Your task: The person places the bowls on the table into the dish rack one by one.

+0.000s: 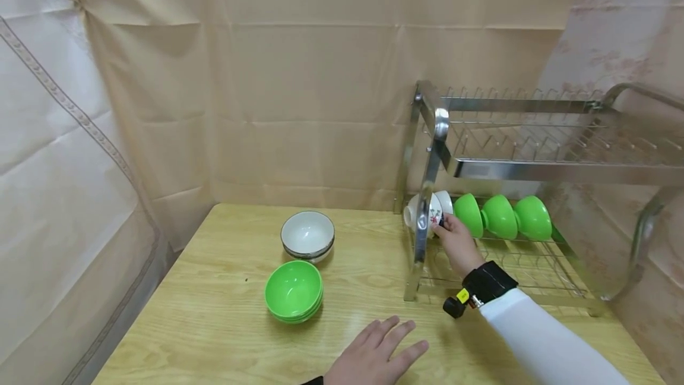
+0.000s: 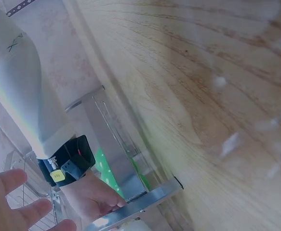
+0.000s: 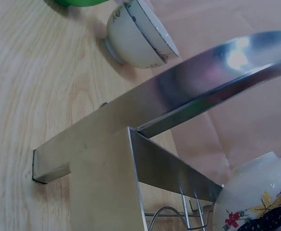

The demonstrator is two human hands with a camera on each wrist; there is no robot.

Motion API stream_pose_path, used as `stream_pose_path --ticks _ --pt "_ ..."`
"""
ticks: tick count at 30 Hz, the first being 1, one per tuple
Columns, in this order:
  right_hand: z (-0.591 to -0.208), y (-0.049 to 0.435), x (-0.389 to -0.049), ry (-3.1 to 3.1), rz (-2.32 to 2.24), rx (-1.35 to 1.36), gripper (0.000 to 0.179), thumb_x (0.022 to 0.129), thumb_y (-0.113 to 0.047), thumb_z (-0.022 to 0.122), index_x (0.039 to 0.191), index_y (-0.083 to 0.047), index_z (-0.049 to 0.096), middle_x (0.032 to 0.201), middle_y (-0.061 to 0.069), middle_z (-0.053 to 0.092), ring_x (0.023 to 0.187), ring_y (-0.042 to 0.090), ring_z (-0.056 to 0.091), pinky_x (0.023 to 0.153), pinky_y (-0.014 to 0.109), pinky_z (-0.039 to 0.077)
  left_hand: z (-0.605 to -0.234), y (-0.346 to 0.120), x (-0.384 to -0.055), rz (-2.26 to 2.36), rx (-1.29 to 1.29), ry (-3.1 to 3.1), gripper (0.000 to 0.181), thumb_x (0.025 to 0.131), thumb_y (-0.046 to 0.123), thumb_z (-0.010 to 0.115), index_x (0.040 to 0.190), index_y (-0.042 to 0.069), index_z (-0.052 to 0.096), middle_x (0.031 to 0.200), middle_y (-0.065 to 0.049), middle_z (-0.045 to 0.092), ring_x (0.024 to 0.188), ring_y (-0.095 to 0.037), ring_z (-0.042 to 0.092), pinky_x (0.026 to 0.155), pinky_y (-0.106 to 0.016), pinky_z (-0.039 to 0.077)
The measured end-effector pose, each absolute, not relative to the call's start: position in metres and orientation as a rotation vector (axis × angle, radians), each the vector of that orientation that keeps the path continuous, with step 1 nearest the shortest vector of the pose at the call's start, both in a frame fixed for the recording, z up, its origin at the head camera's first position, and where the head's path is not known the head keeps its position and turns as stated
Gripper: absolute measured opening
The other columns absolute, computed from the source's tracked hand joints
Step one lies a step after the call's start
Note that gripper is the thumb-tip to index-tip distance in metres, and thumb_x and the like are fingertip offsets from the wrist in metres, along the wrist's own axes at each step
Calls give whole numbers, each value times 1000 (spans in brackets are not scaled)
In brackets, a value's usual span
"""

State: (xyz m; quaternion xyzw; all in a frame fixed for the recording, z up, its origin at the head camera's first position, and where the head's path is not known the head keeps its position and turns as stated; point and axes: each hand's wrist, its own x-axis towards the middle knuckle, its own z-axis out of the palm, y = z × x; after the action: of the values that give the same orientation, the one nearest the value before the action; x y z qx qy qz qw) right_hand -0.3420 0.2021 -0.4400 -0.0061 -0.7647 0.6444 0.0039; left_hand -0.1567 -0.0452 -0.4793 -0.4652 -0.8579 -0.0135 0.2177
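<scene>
My right hand (image 1: 458,243) reaches into the lower tier of a metal dish rack and grips the rim of a white bowl with a red flower print (image 1: 435,212). This bowl stands on its side at the rack's left end, partly hidden by the rack post; in the right wrist view the floral bowl (image 3: 250,190) shows a dark patterned rim band and one fingertip on it. Another white bowl (image 1: 445,201) is just behind it. My left hand (image 1: 374,354) hovers near the table's front with fingers spread, holding nothing; its fingers (image 2: 32,211) show in the left wrist view.
Several green bowls (image 1: 499,217) stand on edge in the rack (image 1: 513,169), right of my hand. On the wooden table (image 1: 214,290) sit a stack of green bowls (image 1: 294,291) and stacked white bowls (image 1: 307,233). The rack's front left post (image 1: 423,218) is close beside my right hand.
</scene>
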Motion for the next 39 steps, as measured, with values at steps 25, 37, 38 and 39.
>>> stream_pose_path --ticks 25,37,38,39 --pt "-457 200 -370 -2451 1651 -182 34 102 -13 52 130 8 51 119 22 57 102 24 54 78 25 46 -479 -48 -158 -33 -1290 -2452 64 100 63 36 153 27 34 154 -3 37 135 -22 44 105 -35 43" --pt "-451 201 -376 -2677 1024 -24 55 101 -17 53 152 -8 35 93 20 62 68 28 54 58 36 39 -483 -44 -157 -23 -1267 -2386 65 98 65 40 151 27 37 152 -4 39 133 -23 46 104 -34 44" --pt "-449 201 -376 -2700 979 1 55 101 -17 52 153 -9 34 89 21 62 64 27 52 56 36 38 -483 -44 -156 -22 -1269 -2385 66 98 65 40 151 27 37 152 -4 39 133 -23 46 104 -34 43" --pt "-448 201 -376 -2716 936 26 54 101 -17 51 153 -8 35 87 20 61 61 26 50 53 35 37 -483 -43 -156 -22 -1270 -2383 66 97 65 40 151 27 37 152 -4 39 133 -23 45 104 -34 43"
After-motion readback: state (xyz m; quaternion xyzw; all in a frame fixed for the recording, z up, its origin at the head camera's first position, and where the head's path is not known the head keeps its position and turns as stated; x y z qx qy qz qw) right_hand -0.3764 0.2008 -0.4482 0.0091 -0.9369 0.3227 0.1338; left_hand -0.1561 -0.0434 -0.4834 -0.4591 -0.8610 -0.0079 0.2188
